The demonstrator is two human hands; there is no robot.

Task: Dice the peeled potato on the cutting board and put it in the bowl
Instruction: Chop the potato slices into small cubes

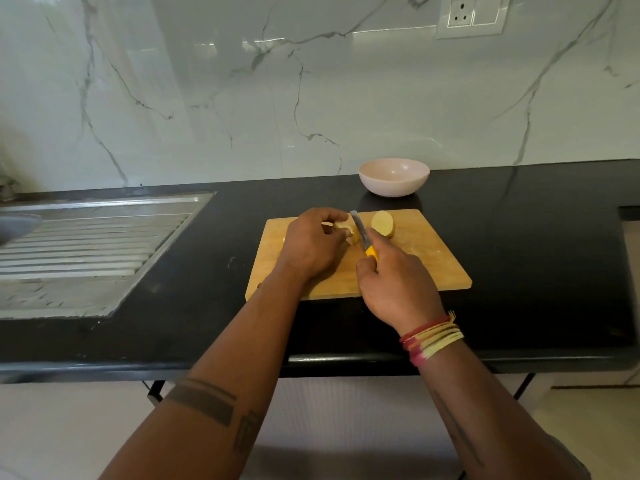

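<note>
The right hand is curled tight around the yellow handle of a knife. The blade points away from the person, toward the far edge of the cutting board. The left hand has its fingers bent over one piece of the potato and holds it down, just left of the blade. The blade sits right beside those fingers.

The other potato half lies on the right of the blade, near the far edge of the board, and nobody is touching it.

I think this is the cutting step, and it has only just begun. To do it well, the left fingertips should stay tucked in, away from the sharp edge. The piece looks small and may be slippery, so it should lie on its flat side. The knife should go straight down, in even cuts.

The pink bowl waits on the black tabletop, past the far edge of the board. Nothing shows inside it.
</note>
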